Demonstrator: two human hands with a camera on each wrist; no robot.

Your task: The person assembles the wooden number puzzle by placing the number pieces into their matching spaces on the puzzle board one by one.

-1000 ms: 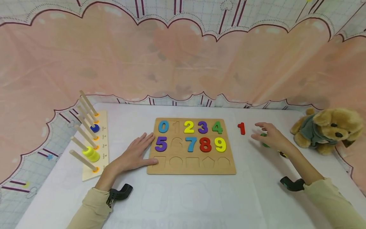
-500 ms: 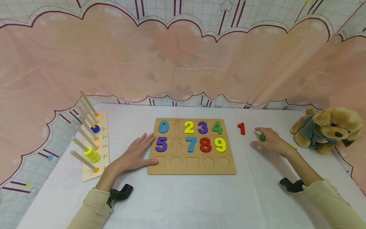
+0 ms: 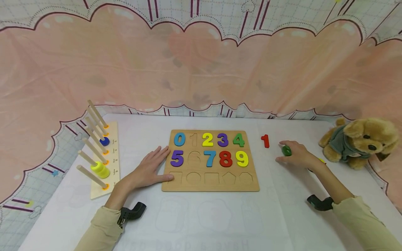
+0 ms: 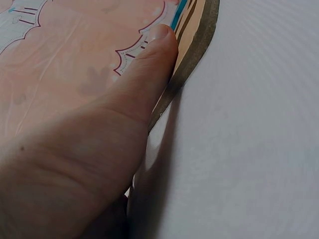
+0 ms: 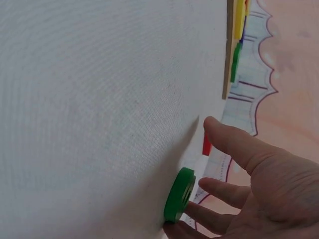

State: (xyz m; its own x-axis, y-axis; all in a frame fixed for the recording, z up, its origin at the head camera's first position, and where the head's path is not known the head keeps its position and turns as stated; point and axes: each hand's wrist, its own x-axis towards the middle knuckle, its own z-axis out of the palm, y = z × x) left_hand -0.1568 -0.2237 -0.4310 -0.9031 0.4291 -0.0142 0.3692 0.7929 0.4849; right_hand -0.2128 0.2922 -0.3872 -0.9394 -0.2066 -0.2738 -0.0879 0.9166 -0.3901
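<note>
While the left hand (image 3: 147, 168) lies spread on the 9 o'clock edge of the wooden number board (image 3: 210, 188), the right hand (image 3: 299, 154) is well apart, fingers loose and touching a green piece (image 3: 286, 150), thumb off it. That piece is at the board's 3, red 1 (image 3: 265, 141) at its 10. Further out: plush dog (image 3: 348, 144) at 3, peg stand (image 3: 113, 160) at 9.

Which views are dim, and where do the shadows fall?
Head: brightest, soft shadow below the right forearm. Left wrist: dimmer, dark shadow beside the left hand. Right wrist: dimmer too, soft shadow on the tabletop beside the green piece.
</note>
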